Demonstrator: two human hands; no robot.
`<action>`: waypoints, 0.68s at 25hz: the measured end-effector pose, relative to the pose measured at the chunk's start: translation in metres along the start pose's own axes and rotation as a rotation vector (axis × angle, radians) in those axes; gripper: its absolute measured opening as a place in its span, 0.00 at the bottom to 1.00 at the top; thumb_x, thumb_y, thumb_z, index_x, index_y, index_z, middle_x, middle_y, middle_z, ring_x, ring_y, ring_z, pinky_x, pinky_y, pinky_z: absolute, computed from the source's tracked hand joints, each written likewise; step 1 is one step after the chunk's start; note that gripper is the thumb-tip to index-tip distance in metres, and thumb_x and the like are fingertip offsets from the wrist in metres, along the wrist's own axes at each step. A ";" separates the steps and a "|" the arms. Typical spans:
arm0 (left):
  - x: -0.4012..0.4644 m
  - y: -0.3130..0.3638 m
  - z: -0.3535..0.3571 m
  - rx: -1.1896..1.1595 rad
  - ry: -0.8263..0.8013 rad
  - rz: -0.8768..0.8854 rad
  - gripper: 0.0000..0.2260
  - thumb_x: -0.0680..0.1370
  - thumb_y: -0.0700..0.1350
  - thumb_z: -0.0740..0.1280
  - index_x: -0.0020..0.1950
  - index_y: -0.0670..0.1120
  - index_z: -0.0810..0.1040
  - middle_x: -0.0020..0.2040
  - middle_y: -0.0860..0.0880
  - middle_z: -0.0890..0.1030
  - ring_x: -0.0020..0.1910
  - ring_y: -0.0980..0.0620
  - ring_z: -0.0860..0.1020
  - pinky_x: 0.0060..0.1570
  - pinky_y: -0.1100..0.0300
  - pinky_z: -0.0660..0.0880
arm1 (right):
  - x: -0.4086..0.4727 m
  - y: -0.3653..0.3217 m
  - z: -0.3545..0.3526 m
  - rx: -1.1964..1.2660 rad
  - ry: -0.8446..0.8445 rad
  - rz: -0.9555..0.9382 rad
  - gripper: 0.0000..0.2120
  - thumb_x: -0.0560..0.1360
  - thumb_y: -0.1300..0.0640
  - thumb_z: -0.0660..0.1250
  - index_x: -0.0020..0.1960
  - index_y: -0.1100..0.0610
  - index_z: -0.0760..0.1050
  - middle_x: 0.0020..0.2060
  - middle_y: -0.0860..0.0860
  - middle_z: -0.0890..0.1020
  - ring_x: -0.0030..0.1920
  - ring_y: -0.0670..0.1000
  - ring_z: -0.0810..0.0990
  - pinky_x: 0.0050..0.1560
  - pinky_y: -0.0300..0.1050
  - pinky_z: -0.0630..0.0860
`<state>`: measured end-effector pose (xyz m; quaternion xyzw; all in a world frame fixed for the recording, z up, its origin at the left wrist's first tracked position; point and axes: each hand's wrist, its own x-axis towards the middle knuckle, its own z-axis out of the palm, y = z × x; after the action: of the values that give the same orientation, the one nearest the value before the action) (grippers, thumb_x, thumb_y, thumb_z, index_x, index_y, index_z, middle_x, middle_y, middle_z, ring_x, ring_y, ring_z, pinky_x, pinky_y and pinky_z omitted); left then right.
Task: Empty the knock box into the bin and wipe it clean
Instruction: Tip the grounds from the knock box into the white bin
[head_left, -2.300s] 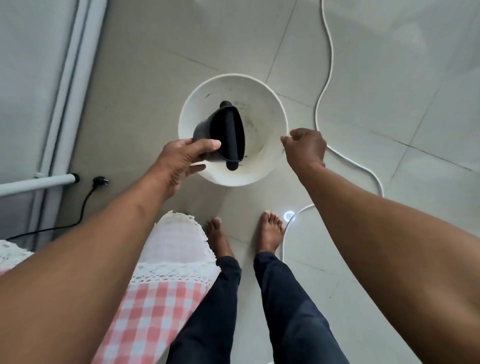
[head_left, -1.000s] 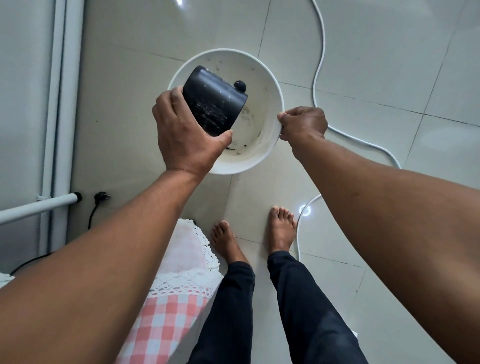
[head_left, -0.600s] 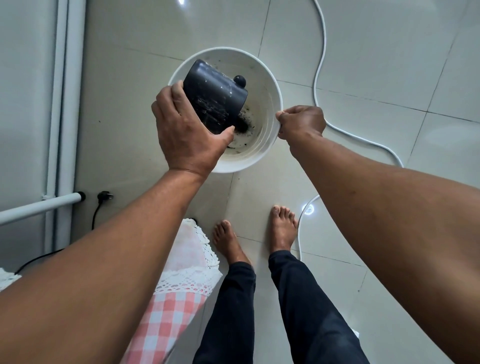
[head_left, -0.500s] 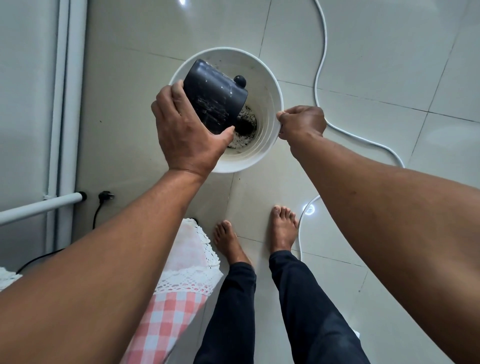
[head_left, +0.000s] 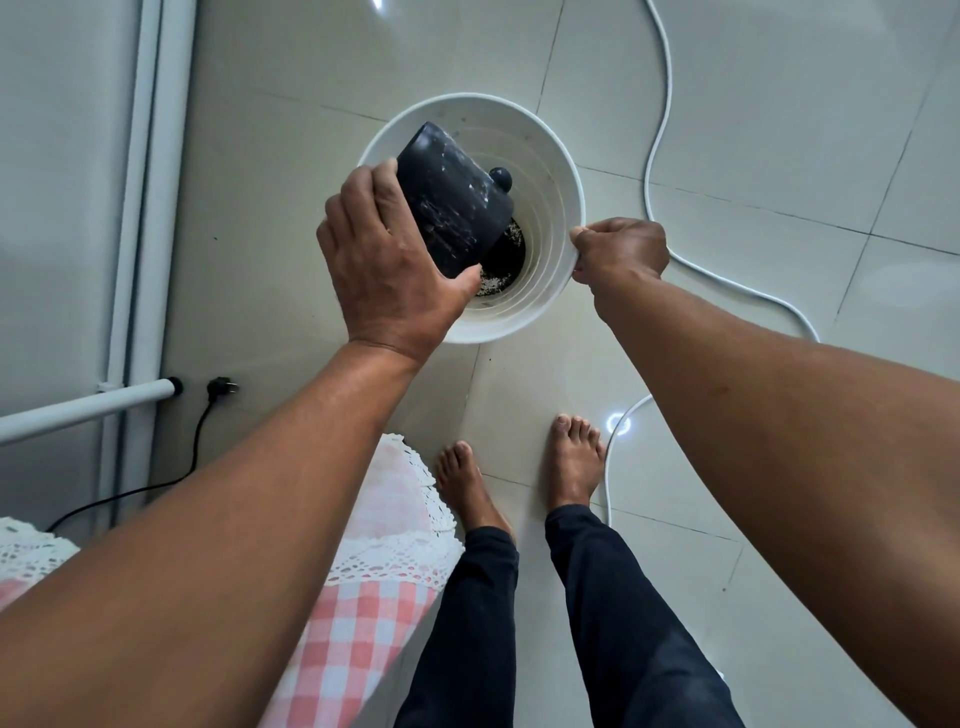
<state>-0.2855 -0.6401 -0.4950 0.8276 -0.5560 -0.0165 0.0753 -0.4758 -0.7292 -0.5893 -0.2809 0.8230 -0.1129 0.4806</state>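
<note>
The left hand (head_left: 387, 270) grips the black knock box (head_left: 453, 200) and holds it tipped over, mouth down, above the white bin (head_left: 563, 176). Its fingers wrap tight around the box's side. Dark coffee grounds (head_left: 506, 254) lie at the bottom of the bin. The right hand (head_left: 621, 249) pinches the bin's rim with closed fingers. The bin stands on the tiled floor (head_left: 779, 130), near a white cable (head_left: 662, 104).

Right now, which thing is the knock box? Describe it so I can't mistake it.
Find the round white bin on the tiled floor, its rim pinched by the right hand. Tipped over its mouth, in the left hand, is the knock box: the only black thing there, a speckled cylinder with a knob at its rim.
</note>
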 end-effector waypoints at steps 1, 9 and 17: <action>0.000 -0.001 0.000 -0.001 -0.002 -0.007 0.48 0.62 0.64 0.78 0.73 0.36 0.73 0.68 0.36 0.77 0.62 0.35 0.77 0.62 0.46 0.72 | -0.001 0.000 0.001 0.010 0.006 0.004 0.12 0.74 0.55 0.81 0.34 0.53 0.82 0.36 0.54 0.89 0.41 0.57 0.91 0.50 0.53 0.89; 0.005 -0.010 -0.005 -0.023 0.035 0.001 0.47 0.63 0.64 0.77 0.73 0.36 0.73 0.68 0.36 0.77 0.62 0.36 0.78 0.60 0.46 0.71 | -0.003 0.002 0.005 0.035 0.024 0.012 0.12 0.73 0.56 0.81 0.34 0.54 0.82 0.34 0.54 0.88 0.39 0.58 0.91 0.48 0.54 0.89; 0.013 -0.010 -0.004 -0.065 0.022 0.039 0.47 0.62 0.63 0.78 0.73 0.36 0.73 0.67 0.36 0.77 0.62 0.35 0.78 0.62 0.47 0.72 | -0.006 0.001 0.006 0.027 0.037 0.011 0.13 0.74 0.56 0.80 0.33 0.53 0.82 0.32 0.54 0.88 0.38 0.57 0.91 0.47 0.54 0.89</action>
<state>-0.2713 -0.6480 -0.4917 0.8140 -0.5702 -0.0239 0.1084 -0.4686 -0.7249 -0.5888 -0.2678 0.8317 -0.1268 0.4695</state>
